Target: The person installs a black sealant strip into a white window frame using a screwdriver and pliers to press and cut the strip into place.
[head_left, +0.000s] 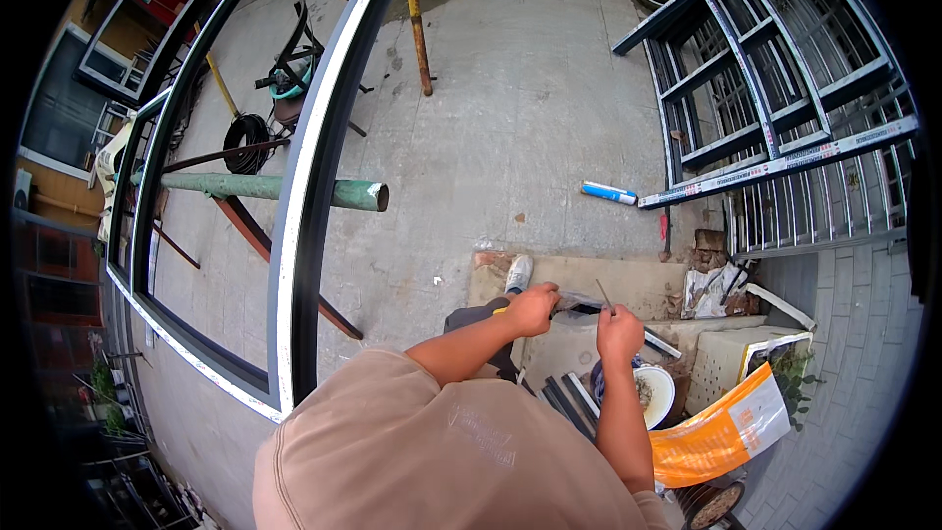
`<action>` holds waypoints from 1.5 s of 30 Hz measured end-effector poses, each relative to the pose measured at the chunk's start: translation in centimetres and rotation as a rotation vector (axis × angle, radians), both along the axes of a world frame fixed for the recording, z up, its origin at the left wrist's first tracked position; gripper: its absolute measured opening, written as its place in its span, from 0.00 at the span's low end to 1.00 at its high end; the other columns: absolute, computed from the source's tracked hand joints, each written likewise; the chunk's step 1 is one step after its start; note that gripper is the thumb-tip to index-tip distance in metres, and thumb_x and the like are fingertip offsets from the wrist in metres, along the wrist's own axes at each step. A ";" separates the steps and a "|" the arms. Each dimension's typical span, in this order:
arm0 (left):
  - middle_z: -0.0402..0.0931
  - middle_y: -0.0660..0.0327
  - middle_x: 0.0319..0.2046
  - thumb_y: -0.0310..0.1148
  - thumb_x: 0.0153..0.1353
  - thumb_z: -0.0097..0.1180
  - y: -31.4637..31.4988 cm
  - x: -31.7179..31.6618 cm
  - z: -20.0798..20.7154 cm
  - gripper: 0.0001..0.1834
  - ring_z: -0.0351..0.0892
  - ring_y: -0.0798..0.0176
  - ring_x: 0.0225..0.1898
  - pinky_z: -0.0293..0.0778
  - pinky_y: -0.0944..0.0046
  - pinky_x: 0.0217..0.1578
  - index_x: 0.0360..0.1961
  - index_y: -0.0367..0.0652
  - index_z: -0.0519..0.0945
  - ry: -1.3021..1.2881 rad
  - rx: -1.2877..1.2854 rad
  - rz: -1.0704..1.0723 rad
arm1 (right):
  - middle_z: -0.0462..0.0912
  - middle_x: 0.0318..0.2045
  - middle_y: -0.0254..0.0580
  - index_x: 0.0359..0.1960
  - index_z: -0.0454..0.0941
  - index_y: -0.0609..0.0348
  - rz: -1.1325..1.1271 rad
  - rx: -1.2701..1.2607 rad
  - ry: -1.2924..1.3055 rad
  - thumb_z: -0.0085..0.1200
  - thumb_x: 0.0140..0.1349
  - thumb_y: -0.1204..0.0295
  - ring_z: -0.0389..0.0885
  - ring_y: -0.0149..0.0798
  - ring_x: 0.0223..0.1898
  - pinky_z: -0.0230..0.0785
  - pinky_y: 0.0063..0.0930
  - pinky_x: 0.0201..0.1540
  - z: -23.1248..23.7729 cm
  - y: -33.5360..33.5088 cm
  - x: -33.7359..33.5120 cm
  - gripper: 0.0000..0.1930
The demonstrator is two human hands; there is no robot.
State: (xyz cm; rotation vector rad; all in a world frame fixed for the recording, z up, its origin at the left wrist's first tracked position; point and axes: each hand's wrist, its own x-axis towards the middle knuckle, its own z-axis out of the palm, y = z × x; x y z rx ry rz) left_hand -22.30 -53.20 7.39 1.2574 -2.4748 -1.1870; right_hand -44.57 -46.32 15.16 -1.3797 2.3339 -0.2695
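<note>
In front of my body, above a concrete step point(640, 285), both hands are close together. My left hand point(533, 310) is closed, its fingertips at one end of a short dark strip point(577, 308) that spans toward the other hand. A small yellow piece shows by its wrist; I cannot tell what it belongs to. My right hand point(620, 336) is closed around a thin, greyish stick-like piece point(601, 290) that points up from the fist. Below the hands lie several dark frame strips point(569, 400) beside a white bucket point(659, 395).
A large dark window frame point(304, 186) stands at left on a green pipe point(361, 194). Stacked frames point(775, 88) lean at far right. A blue tube point(608, 192) and a red-handled tool point(664, 226) lie on the ground. An orange sack point(716, 437) sits at lower right.
</note>
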 end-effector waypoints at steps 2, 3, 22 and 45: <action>0.83 0.43 0.63 0.22 0.54 0.63 -6.3 -0.7 -0.4 0.26 0.85 0.34 0.59 0.82 0.42 0.64 0.57 0.35 0.88 -0.033 0.000 0.003 | 0.93 0.35 0.57 0.37 0.93 0.54 0.052 0.028 0.006 0.67 0.70 0.54 0.92 0.67 0.41 0.84 0.60 0.47 0.8 -6.1 -0.5 0.16; 0.83 0.43 0.62 0.21 0.54 0.63 -9.2 -1.3 -0.5 0.25 0.85 0.34 0.59 0.82 0.42 0.63 0.57 0.35 0.88 -0.049 0.009 0.006 | 0.92 0.34 0.58 0.36 0.93 0.55 0.171 0.031 0.045 0.67 0.70 0.56 0.92 0.68 0.40 0.84 0.60 0.47 1.3 -8.9 -1.2 0.15; 0.86 0.46 0.52 0.30 0.58 0.76 -42.1 1.7 5.8 0.18 0.86 0.37 0.60 0.83 0.43 0.60 0.50 0.39 0.90 -0.242 0.023 0.533 | 0.90 0.32 0.63 0.34 0.90 0.62 0.369 -0.166 -0.209 0.65 0.71 0.55 0.90 0.72 0.38 0.80 0.61 0.43 1.1 -53.7 -1.0 0.19; 0.83 0.45 0.47 0.38 0.64 0.76 -75.8 7.2 -0.3 0.18 0.86 0.36 0.53 0.84 0.42 0.56 0.47 0.38 0.84 -0.280 0.095 0.432 | 0.92 0.33 0.58 0.34 0.88 0.61 0.206 0.008 -0.372 0.67 0.73 0.53 0.91 0.67 0.39 0.80 0.58 0.44 -9.8 -83.5 4.1 0.21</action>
